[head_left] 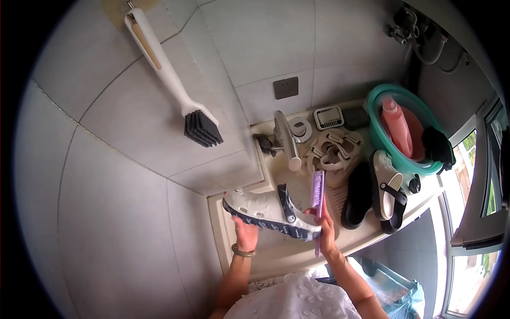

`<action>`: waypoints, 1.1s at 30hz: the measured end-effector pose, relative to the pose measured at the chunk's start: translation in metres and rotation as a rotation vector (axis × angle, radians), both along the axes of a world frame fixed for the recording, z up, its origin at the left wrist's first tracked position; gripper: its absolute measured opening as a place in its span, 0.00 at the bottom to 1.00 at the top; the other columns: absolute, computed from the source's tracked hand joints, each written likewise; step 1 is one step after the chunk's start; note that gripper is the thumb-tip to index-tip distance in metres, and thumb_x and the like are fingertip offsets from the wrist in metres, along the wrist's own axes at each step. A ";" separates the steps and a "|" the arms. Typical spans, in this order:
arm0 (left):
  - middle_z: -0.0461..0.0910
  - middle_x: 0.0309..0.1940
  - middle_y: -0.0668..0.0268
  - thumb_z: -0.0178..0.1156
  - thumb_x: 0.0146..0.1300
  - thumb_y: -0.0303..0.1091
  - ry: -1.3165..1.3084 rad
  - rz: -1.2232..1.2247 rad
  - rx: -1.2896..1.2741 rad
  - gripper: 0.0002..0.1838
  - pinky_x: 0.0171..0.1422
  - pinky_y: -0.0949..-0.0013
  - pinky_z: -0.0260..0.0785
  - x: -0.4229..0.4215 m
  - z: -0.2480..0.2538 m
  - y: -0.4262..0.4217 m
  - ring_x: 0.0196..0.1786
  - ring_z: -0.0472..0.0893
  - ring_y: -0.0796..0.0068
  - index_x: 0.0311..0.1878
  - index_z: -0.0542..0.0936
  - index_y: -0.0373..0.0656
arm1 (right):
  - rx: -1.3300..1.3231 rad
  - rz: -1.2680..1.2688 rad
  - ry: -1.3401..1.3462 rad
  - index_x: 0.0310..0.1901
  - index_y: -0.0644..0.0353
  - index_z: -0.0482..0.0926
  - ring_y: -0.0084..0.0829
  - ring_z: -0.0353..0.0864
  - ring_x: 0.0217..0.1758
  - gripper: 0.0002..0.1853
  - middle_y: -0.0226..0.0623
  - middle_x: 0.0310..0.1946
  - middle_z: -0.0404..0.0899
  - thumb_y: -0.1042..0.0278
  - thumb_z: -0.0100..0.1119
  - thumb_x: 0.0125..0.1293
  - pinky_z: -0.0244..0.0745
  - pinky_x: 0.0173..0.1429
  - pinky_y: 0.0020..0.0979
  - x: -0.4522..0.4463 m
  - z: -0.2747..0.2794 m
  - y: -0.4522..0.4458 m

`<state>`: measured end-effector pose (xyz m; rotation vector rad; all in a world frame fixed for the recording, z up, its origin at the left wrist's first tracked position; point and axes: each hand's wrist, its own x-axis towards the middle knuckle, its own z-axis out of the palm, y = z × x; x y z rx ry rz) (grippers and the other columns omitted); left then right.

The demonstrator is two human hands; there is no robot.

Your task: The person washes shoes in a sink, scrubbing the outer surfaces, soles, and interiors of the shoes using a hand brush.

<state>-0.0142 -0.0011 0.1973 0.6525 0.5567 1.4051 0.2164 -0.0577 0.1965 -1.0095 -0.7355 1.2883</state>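
Note:
A white clog (260,207) with a dark blue sole and strap is held sideways over the sink (217,218), its toe to the left. Under the toe end is my left hand (246,234), a bracelet at its wrist; its fingers are partly hidden by the shoe. My right hand (325,228) is closed round a purple brush (317,199) and touches the heel end of the clog. The brush stands upright, its bristles above my fingers. Soapy suds show on the sole.
Behind the clog rises a metal faucet (287,141). Beige sandals (334,151), a black shoe (357,196) and another white clog (387,178) lie to the right. A green basin (376,130) holds a pink bottle (397,127). A large brush (170,74) hangs at the upper left.

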 end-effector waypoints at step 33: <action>0.59 0.65 0.56 0.78 0.39 0.32 0.832 0.120 0.454 0.48 0.72 0.58 0.58 0.040 0.013 0.029 0.68 0.64 0.57 0.66 0.63 0.42 | 0.270 -0.007 -0.819 0.67 0.48 0.71 0.41 0.73 0.21 0.28 0.42 0.24 0.72 0.74 0.60 0.66 0.72 0.29 0.37 -0.050 0.055 -0.013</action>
